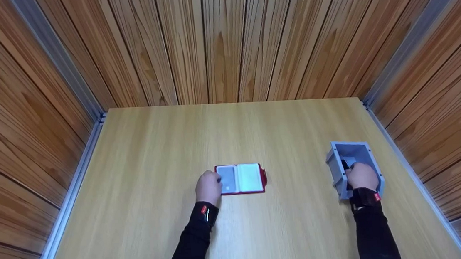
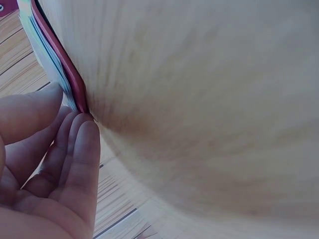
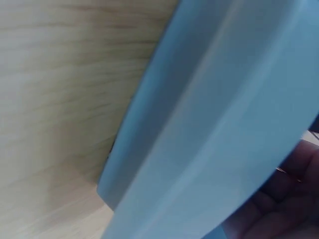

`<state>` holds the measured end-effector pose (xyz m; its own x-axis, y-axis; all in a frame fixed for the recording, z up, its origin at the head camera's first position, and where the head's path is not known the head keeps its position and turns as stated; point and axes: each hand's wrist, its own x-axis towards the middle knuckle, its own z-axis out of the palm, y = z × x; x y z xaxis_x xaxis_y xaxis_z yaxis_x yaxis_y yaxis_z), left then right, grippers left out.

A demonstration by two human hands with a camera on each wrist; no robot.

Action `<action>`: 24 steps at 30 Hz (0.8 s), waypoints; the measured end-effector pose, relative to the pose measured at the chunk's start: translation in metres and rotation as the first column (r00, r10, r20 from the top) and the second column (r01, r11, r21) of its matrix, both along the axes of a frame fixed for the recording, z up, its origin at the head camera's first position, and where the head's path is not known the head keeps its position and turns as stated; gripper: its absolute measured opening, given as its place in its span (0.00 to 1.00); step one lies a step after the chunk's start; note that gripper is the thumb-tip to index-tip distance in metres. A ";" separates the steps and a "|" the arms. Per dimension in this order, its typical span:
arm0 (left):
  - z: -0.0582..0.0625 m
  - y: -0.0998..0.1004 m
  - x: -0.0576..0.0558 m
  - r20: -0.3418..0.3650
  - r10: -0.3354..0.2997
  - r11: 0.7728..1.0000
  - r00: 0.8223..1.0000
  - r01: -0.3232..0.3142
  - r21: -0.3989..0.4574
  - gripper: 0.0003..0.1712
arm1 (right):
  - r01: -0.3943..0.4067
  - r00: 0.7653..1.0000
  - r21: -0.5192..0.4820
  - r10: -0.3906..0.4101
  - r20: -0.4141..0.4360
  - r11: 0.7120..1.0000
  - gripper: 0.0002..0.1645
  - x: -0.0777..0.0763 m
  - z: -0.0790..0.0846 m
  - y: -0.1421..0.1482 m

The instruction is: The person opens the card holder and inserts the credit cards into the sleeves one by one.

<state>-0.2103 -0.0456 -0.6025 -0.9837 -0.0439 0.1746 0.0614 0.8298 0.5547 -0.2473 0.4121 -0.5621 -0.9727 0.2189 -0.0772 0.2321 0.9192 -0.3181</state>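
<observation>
Lying open on the table is a small red-covered booklet, with a greyish left side and a pale, bright right side. At its left edge, my left hand pinches it; the left wrist view shows the thumb on the page edges and the fingertips against the red cover. My right hand reaches down into a grey-blue bin. A dark thing shows in the bin beside that hand, its kind unclear. In the right wrist view the bin wall hides most of the right hand.
The wooden table is bounded by metal rails and plank walls at the back and sides. The bin stands near the right rail. A red tab sticks out at the booklet's right edge.
</observation>
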 end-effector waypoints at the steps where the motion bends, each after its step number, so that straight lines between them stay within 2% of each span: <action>1: 0.000 0.000 0.000 -0.001 0.001 1.000 1.000 -0.001 -0.001 0.03 | 0.002 1.000 0.001 -0.002 -0.010 1.000 0.16 0.000 0.000 0.000; 8: 0.000 0.000 -0.001 0.019 0.009 1.000 1.000 -0.010 0.016 0.05 | 0.072 0.993 -0.009 -0.073 -0.092 0.997 0.13 0.002 0.002 -0.003; 15: 0.000 0.001 -0.001 0.034 0.014 1.000 0.999 -0.014 0.006 0.06 | 0.108 0.985 -0.008 -0.108 -0.136 0.994 0.15 0.003 -0.002 0.000; 20: -0.001 0.001 0.001 -0.012 0.017 1.000 1.000 -0.018 -0.002 0.04 | 0.135 0.970 -0.020 -0.136 -0.200 0.991 0.13 0.007 -0.003 0.001; 24: -0.001 0.001 0.001 -0.026 0.018 1.000 1.000 -0.018 -0.016 0.04 | 0.138 0.952 -0.035 -0.143 -0.270 0.990 0.15 0.011 0.004 0.000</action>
<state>-0.2091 -0.0449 -0.6032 -0.9780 -0.0583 0.2004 0.0604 0.8399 0.5394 -0.2359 0.4122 -0.5582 -0.9169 0.3557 0.1812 0.2613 0.8780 -0.4011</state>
